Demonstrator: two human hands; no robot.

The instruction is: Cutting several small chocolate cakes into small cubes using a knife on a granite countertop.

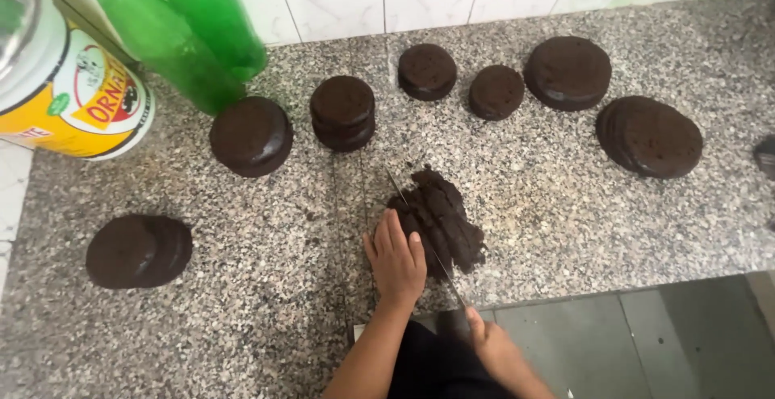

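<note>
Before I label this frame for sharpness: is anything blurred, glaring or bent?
Head view: even soft light, no glare on the granite counter; right hand and knife are slightly blurred; the green bottles and yellow tub lean outward near the corner, suggesting wide-angle distortion.

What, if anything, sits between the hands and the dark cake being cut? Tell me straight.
Nothing visible does. The left hand lies flat on the cut dark cake, and the right hand grips the knife, whose blade runs across that cake. The whole round cakes sit apart on the granite counter.
</note>
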